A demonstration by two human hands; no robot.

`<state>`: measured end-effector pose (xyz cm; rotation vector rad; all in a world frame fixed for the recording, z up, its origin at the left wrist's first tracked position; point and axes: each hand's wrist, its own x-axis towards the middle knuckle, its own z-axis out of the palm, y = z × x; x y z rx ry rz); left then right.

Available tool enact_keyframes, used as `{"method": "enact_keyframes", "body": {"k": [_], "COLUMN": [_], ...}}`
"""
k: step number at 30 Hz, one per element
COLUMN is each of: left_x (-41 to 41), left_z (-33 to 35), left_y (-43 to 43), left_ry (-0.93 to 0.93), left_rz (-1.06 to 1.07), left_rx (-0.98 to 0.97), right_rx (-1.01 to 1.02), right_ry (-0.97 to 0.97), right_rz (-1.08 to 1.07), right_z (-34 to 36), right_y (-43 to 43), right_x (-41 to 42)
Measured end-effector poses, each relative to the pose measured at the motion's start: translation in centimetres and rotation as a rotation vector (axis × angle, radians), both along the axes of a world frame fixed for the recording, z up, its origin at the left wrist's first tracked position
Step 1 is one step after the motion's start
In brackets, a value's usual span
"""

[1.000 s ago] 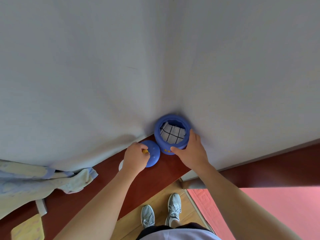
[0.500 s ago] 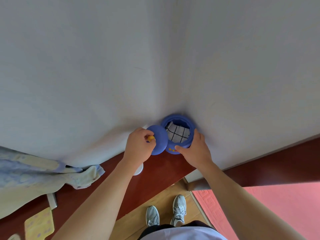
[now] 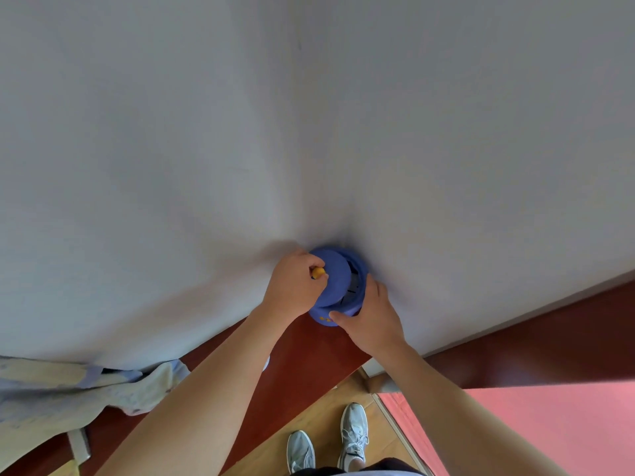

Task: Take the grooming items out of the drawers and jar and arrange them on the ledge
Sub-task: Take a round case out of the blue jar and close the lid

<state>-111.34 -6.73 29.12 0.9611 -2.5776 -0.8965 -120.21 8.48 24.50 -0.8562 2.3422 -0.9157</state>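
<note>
**Lid tilted over the jar mouth**

The left grip (image 3: 295,286) pinches the orange knob (image 3: 318,272) of the blue lid (image 3: 336,280), which is tilted over the blue jar (image 3: 321,321) just right of it. The right grip (image 3: 372,317) curls round the jar's side. Beneath both, the jar stands on the red-brown ledge (image 3: 309,348).

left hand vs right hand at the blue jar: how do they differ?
1. Grip: the left hand pinches the orange knob of the lid; the right hand wraps around the side of the jar.
2. Load: the left hand holds the lid tilted, partly over the mouth; the right hand steadies the jar, which stands on the ledge.
Shared: both grip parts of the same blue jar.
</note>
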Motion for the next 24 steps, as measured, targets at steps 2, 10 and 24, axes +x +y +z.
{"method": "enact_keyframes", "body": {"k": [2, 10, 24], "left_x": [-0.6, -2.1, -2.9], "left_z": [-0.3, -0.4, -1.5], "left_y": [0.0, 0.2, 0.3], "left_ry": [-0.022, -0.037, -0.059], "left_rz": [-0.026, -0.069, -0.105], "left_rx": [-0.012, -0.012, -0.009], "right_rx": [0.001, -0.03, 0.013], "right_ry": [0.002, -0.025, -0.021], "right_rz": [-0.008, -0.028, -0.027], "right_z": [0.1, 0.4, 0.1], "right_y": [0.0, 0.0, -0.1], "right_x": [0.0, 0.1, 0.1]}}
